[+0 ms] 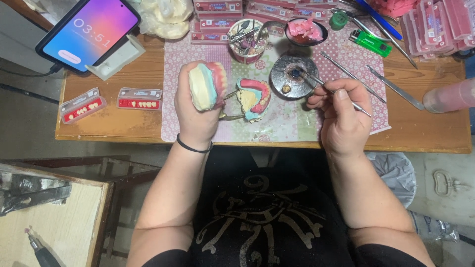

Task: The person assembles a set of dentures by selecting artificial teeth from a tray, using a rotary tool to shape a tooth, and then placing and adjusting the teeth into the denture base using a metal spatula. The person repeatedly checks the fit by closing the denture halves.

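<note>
meanwhile left hand (195, 111) grips a denture cast (208, 85) — right hand (341, 111) pinches a metal pick (329, 89), tip in round dish (293, 76)

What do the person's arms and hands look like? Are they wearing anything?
Both arms are bare, with no sleeves showing and no gloves. The left hand has a thin black band round its wrist. The right hand wears nothing: no ring, watch or band shows. Below the arms is a black shirt with a pale swirly print.

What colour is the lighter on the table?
Bright green. The lighter lies at the back of the table, seen in the head view.
</note>
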